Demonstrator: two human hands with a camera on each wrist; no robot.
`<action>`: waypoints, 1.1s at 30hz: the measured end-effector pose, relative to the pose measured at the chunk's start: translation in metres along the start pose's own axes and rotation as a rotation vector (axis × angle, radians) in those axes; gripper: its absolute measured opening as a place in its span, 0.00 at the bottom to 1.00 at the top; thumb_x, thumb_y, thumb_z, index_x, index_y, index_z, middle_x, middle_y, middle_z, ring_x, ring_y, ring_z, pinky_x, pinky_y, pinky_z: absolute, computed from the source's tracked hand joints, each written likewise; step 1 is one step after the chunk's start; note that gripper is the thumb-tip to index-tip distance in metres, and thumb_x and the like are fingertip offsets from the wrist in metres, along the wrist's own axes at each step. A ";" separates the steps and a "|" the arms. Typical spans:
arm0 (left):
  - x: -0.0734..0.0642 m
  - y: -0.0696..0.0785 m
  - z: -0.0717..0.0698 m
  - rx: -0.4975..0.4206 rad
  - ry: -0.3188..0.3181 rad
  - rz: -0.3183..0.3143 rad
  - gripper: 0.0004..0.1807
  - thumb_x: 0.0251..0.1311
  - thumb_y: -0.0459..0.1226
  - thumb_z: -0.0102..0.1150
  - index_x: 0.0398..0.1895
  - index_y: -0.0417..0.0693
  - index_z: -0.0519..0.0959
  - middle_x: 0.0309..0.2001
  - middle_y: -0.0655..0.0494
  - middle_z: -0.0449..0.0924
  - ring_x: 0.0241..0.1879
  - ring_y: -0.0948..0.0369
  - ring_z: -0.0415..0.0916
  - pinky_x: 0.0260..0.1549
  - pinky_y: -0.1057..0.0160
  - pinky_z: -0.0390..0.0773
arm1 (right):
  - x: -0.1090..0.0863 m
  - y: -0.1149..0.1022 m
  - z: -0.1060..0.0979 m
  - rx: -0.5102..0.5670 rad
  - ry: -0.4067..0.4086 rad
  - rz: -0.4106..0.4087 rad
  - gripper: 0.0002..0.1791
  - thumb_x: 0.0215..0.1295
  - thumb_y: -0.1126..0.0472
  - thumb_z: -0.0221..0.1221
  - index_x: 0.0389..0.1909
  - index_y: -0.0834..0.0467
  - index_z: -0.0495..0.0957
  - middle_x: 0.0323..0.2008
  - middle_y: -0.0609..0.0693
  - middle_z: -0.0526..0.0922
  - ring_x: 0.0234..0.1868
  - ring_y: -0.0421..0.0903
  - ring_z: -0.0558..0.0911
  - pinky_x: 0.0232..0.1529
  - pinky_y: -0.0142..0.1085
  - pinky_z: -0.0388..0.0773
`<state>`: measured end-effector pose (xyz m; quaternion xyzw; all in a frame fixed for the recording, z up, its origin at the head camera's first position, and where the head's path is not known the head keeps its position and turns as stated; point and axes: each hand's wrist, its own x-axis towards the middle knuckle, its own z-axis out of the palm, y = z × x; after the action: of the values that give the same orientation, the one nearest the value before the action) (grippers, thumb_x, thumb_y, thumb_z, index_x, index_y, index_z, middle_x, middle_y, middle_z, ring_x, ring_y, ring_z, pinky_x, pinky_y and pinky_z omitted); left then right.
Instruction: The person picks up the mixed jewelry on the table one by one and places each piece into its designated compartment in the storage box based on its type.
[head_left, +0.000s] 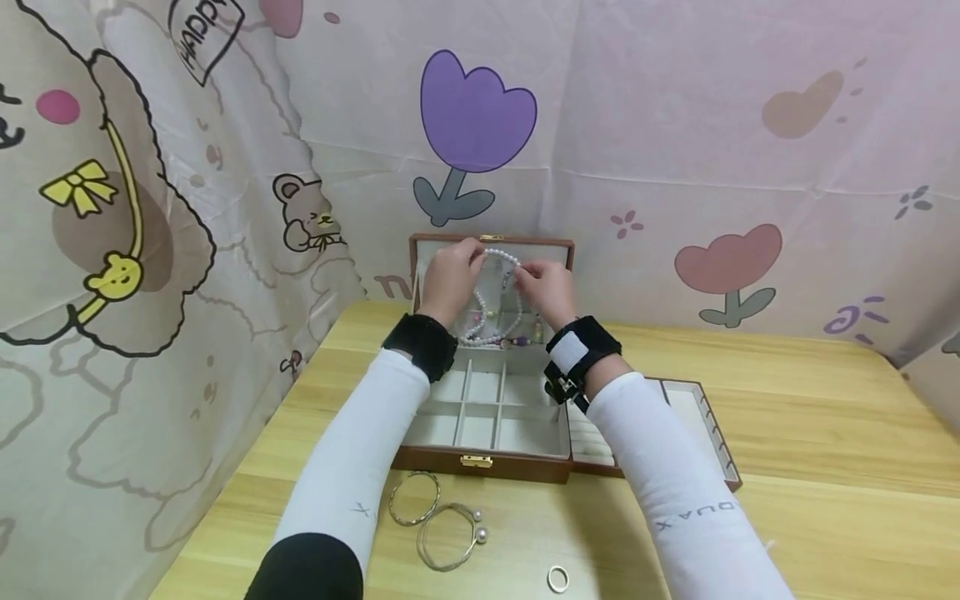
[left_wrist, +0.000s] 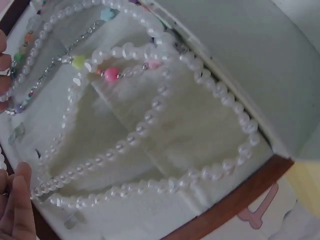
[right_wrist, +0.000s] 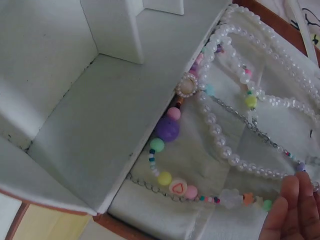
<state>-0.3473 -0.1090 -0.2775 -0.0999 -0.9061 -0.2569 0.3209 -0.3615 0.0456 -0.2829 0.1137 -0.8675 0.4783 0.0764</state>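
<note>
My left hand (head_left: pixel 450 282) pinches a white pearl necklace (head_left: pixel 501 253) near the top of the raised lid of a brown jewelry box. My right hand (head_left: pixel 547 290) pinches the same strand a little to the right. Between the hands the strand arches up, and its lower loops (left_wrist: pixel 140 131) hang against the pale lid lining (left_wrist: pixel 165 165). A colorful beaded necklace (right_wrist: pixel 168 129) with purple, pink, yellow and green beads lies along the lid's lower part, beside a silver chain (right_wrist: pixel 240 116). Fingertips (right_wrist: pixel 294 205) of my right hand show at the beads.
The box base (head_left: pixel 480 462) has several pale compartments and a gold clasp. A divided tray (head_left: pixel 693 400) lies to its right, partly under my right sleeve. In front are a gold bangle (head_left: pixel 415 522), a bangle with pearl ends (head_left: pixel 427 554) and a ring (head_left: pixel 558 579).
</note>
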 end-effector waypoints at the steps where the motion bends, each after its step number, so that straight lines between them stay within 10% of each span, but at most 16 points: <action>1: 0.000 0.000 0.001 0.004 -0.006 -0.008 0.08 0.62 0.37 0.53 0.39 0.43 0.78 0.38 0.49 0.84 0.37 0.57 0.81 0.38 0.62 0.80 | 0.000 0.000 0.001 -0.006 -0.001 -0.004 0.15 0.67 0.55 0.51 0.42 0.61 0.81 0.39 0.58 0.85 0.37 0.48 0.82 0.32 0.29 0.73; 12: -0.004 -0.004 0.010 0.004 -0.062 -0.070 0.08 0.62 0.38 0.53 0.38 0.44 0.79 0.38 0.50 0.84 0.37 0.57 0.81 0.40 0.62 0.79 | -0.002 0.007 0.009 -0.026 -0.059 -0.004 0.14 0.67 0.56 0.52 0.40 0.62 0.81 0.37 0.58 0.84 0.34 0.46 0.80 0.30 0.28 0.71; 26: -0.015 -0.008 0.013 0.142 -0.051 0.015 0.08 0.61 0.39 0.55 0.42 0.50 0.78 0.42 0.54 0.83 0.43 0.58 0.78 0.40 0.62 0.79 | -0.004 0.016 0.010 -0.145 -0.062 -0.036 0.11 0.61 0.62 0.56 0.41 0.63 0.81 0.40 0.58 0.84 0.40 0.50 0.81 0.40 0.38 0.77; 33: -0.029 0.000 -0.002 0.212 -0.210 0.071 0.14 0.58 0.37 0.58 0.49 0.49 0.76 0.53 0.53 0.75 0.53 0.56 0.71 0.40 0.63 0.79 | -0.021 0.016 0.005 -0.151 -0.136 -0.049 0.22 0.61 0.62 0.56 0.56 0.61 0.73 0.35 0.58 0.81 0.31 0.46 0.76 0.33 0.31 0.72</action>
<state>-0.3240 -0.1103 -0.2943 -0.1238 -0.9526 -0.1366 0.2419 -0.3457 0.0524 -0.3041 0.1609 -0.9012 0.4008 0.0371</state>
